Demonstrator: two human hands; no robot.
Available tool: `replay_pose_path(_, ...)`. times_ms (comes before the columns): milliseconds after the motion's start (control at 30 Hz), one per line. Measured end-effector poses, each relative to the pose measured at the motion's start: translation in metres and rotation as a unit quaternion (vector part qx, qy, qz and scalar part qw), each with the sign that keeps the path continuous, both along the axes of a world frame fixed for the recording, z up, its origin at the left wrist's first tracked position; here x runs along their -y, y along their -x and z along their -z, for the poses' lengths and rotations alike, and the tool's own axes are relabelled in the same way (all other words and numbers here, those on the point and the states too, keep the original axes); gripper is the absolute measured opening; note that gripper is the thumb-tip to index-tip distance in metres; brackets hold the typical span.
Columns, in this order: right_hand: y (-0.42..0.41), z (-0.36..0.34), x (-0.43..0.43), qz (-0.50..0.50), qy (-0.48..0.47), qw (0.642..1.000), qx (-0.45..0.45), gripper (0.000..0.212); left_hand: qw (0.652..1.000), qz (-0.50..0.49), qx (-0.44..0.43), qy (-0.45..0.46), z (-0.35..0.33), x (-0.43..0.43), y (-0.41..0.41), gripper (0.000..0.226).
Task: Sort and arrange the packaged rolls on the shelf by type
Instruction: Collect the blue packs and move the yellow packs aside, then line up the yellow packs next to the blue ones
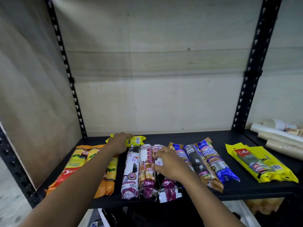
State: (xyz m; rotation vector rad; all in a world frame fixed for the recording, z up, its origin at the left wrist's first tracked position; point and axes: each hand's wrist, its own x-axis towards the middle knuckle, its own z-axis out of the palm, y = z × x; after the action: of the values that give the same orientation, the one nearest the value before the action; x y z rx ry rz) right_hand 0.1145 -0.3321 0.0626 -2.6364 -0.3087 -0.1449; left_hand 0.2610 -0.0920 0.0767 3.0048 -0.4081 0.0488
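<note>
We have our left hand [120,143] reaching to the back of the shelf [205,138], just left of the frame's centre, its grip closed over a yellow pack [135,140] that lies crosswise, long axis running left to right along the back edge. Every other roll on the shelf lies front to back, so this one sits at a right angle to the rows. Its matching type, the two yellow packs [262,163], lies at the right of the frame, well apart from the left hand and nearer our right hand [168,163].

The right hand rests with fingers curled and pressed onto the maroon-and-white rolls [146,171] at centre frame; we cannot tell whether it pinches one or only steadies them. Orange packs [78,163] fill the left of the frame, blue rolls [208,161] sit right of centre.

We judge the yellow pack must travel rightward across the maroon and blue groups, then turn to lie front to back. The left arm would have to cross over the right, so a handover looks likely.
</note>
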Motion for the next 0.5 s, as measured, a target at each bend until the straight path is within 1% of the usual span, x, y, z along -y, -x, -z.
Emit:
replay_pose_path(133,0.0,0.0,0.003,-0.005,-0.013,1.0,-0.007,0.051,0.998,-0.016,0.043,-0.047,0.005,0.003,-0.002,0.068)
replay_pose_path(333,-0.001,0.0,0.005,-0.007,-0.03,0.999,-0.017,0.05,0.996,-0.024,0.086,-0.008,0.003,0.007,-0.003,0.059)
replay_pose_path(433,0.001,-0.008,0.007,-0.004,-0.082,0.996,-0.018,0.042,0.992,-0.007,0.125,0.019,-0.004,0.012,0.0,0.06)
replay_pose_path(500,0.005,-0.019,0.015,0.004,-0.121,0.993,-0.003,0.034,0.99,0.016,0.139,0.032,-0.009,0.02,0.003,0.06)
